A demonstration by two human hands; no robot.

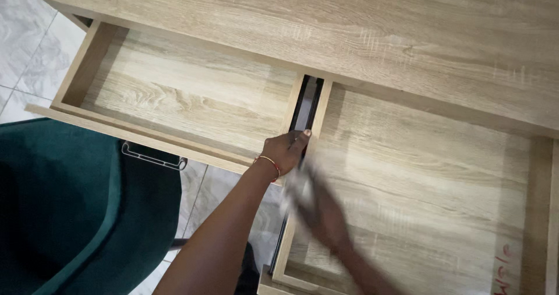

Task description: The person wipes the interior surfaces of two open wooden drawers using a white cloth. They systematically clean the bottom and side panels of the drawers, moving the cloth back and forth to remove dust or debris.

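Two light wooden drawers stand pulled out from under a wooden desktop (361,27). My left hand (285,151), with a thin bangle on the wrist, rests on the right side wall of the left drawer (174,97), fingers hooked over its edge by the dark metal slide rail (307,106). My right hand (311,199) is motion-blurred inside the near left corner of the right drawer (431,184), and it seems to hold a pale cloth-like thing that is too blurred to identify. Both drawers look empty.
A dark green upholstered chair (70,213) sits at the lower left, close under the left drawer front. A metal handle (152,156) hangs below that front. Pale marbled floor tiles (23,45) show at the left. Red handwriting marks the right drawer's bottom.
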